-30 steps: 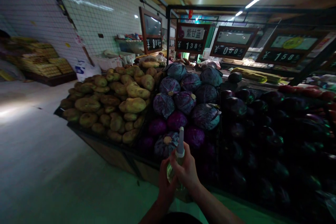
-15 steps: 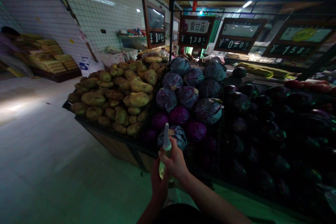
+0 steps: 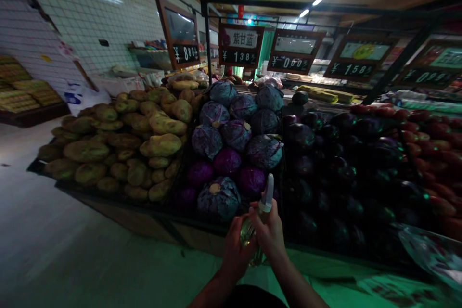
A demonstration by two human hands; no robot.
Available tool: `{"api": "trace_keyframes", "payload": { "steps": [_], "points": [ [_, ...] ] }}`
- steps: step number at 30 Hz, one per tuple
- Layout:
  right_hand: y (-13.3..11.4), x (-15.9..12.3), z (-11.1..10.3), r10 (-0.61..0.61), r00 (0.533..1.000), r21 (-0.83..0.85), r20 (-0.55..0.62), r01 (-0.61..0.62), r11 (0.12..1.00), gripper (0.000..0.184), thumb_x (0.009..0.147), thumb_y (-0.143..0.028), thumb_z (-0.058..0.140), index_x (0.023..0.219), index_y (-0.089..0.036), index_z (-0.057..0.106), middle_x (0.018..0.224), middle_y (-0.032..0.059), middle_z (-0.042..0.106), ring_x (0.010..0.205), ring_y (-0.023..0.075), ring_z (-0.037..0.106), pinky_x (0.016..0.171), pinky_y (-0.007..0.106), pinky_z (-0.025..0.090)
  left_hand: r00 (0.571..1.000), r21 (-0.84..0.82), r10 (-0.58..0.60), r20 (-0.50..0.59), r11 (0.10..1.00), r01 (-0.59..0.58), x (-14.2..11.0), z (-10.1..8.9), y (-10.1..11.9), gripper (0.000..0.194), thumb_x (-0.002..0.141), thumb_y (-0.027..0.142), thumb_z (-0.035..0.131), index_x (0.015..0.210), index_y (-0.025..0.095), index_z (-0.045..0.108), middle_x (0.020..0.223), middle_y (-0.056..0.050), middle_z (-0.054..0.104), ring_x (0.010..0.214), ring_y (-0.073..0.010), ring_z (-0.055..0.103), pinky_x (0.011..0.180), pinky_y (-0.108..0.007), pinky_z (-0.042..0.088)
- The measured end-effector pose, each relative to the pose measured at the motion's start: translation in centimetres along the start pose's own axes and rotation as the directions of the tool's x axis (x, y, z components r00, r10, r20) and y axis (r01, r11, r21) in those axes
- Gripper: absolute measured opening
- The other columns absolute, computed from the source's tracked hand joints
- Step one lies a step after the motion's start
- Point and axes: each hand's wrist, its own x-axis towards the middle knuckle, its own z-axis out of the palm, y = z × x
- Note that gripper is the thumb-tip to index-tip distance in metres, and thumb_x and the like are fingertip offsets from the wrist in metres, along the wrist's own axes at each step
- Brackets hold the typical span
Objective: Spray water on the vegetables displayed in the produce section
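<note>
Centrally, fingers around translucent bottle, round cabbages

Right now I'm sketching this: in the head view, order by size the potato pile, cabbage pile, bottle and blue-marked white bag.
1. Potato pile
2. Cabbage pile
Unranked: bottle and blue-marked white bag; the bottle is nearer and partly covered.

Bottle partly hidden by left hand and right hand, clear plastic cut off at right edge.

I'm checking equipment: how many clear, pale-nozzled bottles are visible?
1: the clear, pale-nozzled bottle, held in the bare left hand and right hand, near purple cabbages. More may be hidden.
</note>
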Motion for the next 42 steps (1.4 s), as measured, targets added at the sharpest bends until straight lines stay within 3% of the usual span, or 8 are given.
{"api": "trace_keyframes", "payload": {
  "steps": [4, 11, 15, 19, 23, 29, 34, 42],
  "points": [
    [0.6, 0.5, -1.5, 0.001, 0.998, -0.003, -0.067, -0.002, 1.000, 0.044, 0.084, -0.049, 0.063, 0.115, -0.022, 0.048, 0.095, 0.0060, 0.071, 0.087, 0.0233, 0.070, 0.076, 0.035, 0.055, 0.996, 0.019, 0.034, 0.077, 0.999, -0.036, 1.0, 1.0, 0.7, 0.050, 0.089, 0.047, 0.058, 0.132, 0.021, 0.053, 0.132, -0.010, 0.059, 0.125, -0.0281, 0.053, 0.109, -0.047, 0.040],
    [-0.6, 2.2, -0.2, -0.018, 1.000, 0.010, 0.001, 0.018, 1.000, 0.045, 0.084, -0.046, 0.063, 0.118, -0.022, 0.047, 0.096, 0.0048, 0.071, 0.086, 0.0231, 0.070, 0.078, 0.036, 0.055, 0.998, 0.028, 0.051, -0.043, 0.998, -0.049, 2.3, 0.3, 0.9, 0.045, 0.090, 0.045, 0.056, 0.127, 0.020, 0.057, 0.125, -0.011, 0.063, 0.117, -0.0273, 0.059, 0.102, -0.043, 0.048],
    [-0.7, 2.6, 1.3, -0.044, 0.997, 0.013, 0.067, 0.043, 0.999, 0.044, 0.084, -0.046, 0.062, 0.118, -0.021, 0.048, 0.090, 0.0024, 0.069, 0.078, 0.0214, 0.068, 0.074, 0.034, 0.054, 0.995, 0.038, 0.041, -0.093, 0.999, -0.038, 2.3, -0.6, -0.6, 0.047, 0.090, 0.046, 0.055, 0.128, 0.019, 0.056, 0.126, -0.012, 0.064, 0.118, -0.0278, 0.059, 0.105, -0.045, 0.046],
    [-0.1, 2.7, 2.4, -0.064, 0.993, 0.001, 0.099, 0.064, 0.998, 0.047, 0.084, -0.045, 0.062, 0.121, -0.021, 0.046, 0.085, 0.0007, 0.068, 0.076, 0.0205, 0.068, 0.072, 0.032, 0.053, 0.992, 0.080, 0.022, -0.125, 0.997, -0.012, 2.2, -1.0, -3.0, 0.056, 0.087, 0.049, 0.057, 0.131, 0.015, 0.056, 0.135, -0.016, 0.060, 0.130, -0.0333, 0.052, 0.113, -0.054, 0.036],
    [0.5, 2.8, 2.8, -0.072, 0.991, 0.001, 0.111, 0.072, 0.997, 0.049, 0.084, -0.046, 0.062, 0.122, -0.021, 0.044, 0.085, 0.0008, 0.068, 0.076, 0.0213, 0.068, 0.071, 0.032, 0.053, 0.986, 0.068, 0.077, -0.148, 0.995, -0.068, 2.3, -0.9, -4.3, 0.060, 0.085, 0.051, 0.058, 0.132, 0.013, 0.056, 0.135, -0.018, 0.060, 0.130, -0.0350, 0.052, 0.114, -0.057, 0.034],
    [0.7, 2.5, 2.7, -0.072, 0.992, -0.020, 0.105, 0.074, 0.997, 0.054, 0.085, -0.047, 0.061, 0.127, -0.019, 0.041, 0.085, 0.0022, 0.067, 0.074, 0.0216, 0.067, 0.069, 0.032, 0.052, 0.976, 0.030, 0.134, -0.174, 0.991, -0.130, 2.2, -1.0, -4.3, 0.057, 0.085, 0.051, 0.059, 0.131, 0.017, 0.057, 0.134, -0.015, 0.062, 0.128, -0.0329, 0.054, 0.114, -0.053, 0.035],
    [0.6, 2.8, 2.7, -0.087, 0.989, 0.017, 0.116, 0.086, 0.996, 0.052, 0.084, -0.044, 0.062, 0.125, -0.020, 0.041, 0.083, 0.0003, 0.065, 0.073, 0.0202, 0.065, 0.070, 0.032, 0.051, 0.979, -0.023, 0.088, -0.186, 0.995, -0.094, 2.5, -1.1, -4.2, 0.058, 0.083, 0.049, 0.062, 0.131, 0.018, 0.058, 0.134, -0.013, 0.063, 0.129, -0.0327, 0.053, 0.117, -0.052, 0.030],
    [-0.1, 3.5, 2.5, -0.047, 0.991, 0.025, 0.126, 0.044, 0.999, 0.049, 0.082, -0.043, 0.059, 0.123, -0.021, 0.043, 0.084, 0.0021, 0.066, 0.076, 0.0234, 0.066, 0.072, 0.035, 0.050, 0.970, -0.008, 0.055, -0.237, 0.998, -0.059, 3.0, -0.8, -3.8, 0.054, 0.083, 0.050, 0.060, 0.125, 0.016, 0.061, 0.129, -0.014, 0.064, 0.122, -0.0320, 0.057, 0.109, -0.049, 0.041]
  ]
}}
